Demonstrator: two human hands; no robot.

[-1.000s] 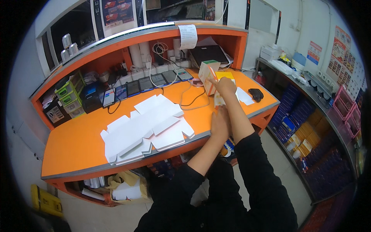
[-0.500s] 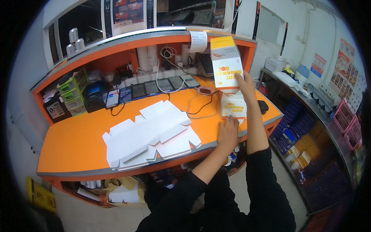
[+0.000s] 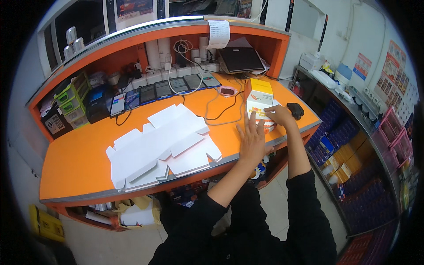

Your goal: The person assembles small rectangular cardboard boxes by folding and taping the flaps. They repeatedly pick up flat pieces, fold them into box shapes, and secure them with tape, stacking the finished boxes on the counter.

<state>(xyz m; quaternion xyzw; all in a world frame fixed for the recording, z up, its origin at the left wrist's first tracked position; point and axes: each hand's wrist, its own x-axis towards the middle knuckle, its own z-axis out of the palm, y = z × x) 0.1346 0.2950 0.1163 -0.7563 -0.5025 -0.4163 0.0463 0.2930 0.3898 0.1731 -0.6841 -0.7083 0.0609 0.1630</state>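
Printed cardboard cartons in yellow, white and orange [image 3: 259, 96] are stacked at the right end of the orange counter. My right hand [image 3: 282, 117] is closed at the near right edge of the top carton, fingertips bent against its printed face. My left hand [image 3: 252, 143] rests along the near side of the stack, fingers stretched and spread, touching the cartons. Part of the lower cartons is hidden behind both hands. To the left lies a pile of flat white die-cut carton blanks [image 3: 159, 148], which neither hand touches.
Several phones or tablets [image 3: 163, 89] line the back of the counter [image 3: 75, 163], with cables [image 3: 212, 104] trailing forward. A laptop [image 3: 240, 59] stands behind the cartons, and a black object [image 3: 295, 110] lies right of them. Green drawers [image 3: 73, 104] stand far left.
The raised carton has come down onto the stack, with my right hand lowered along with it. My left hand has shifted slightly up and left, its fingers now spread. The view has shifted a little.
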